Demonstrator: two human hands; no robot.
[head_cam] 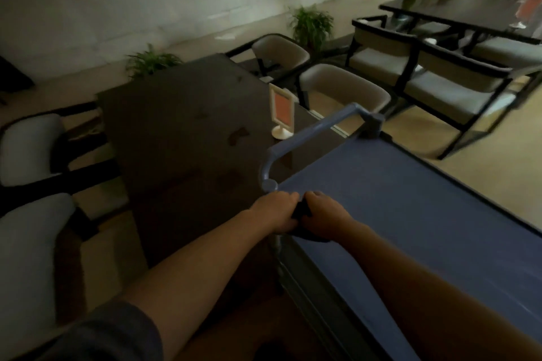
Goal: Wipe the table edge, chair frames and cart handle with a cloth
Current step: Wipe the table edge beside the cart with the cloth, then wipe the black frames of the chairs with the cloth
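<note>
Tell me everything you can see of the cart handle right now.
The cart handle is a pale blue-grey tube, smooth like painted metal or plastic, bent into a wide arch. It stands upright at the cart end nearest the dark table, with each leg ending in a round socket. Nothing touches it: both hands hold a dark cloth just below its near socket.

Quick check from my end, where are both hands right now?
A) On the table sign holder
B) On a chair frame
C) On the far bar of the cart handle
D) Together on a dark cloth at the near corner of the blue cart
D: the left hand and right hand meet on a dark cloth at the near corner of the blue cart, just below the handle post.
</note>
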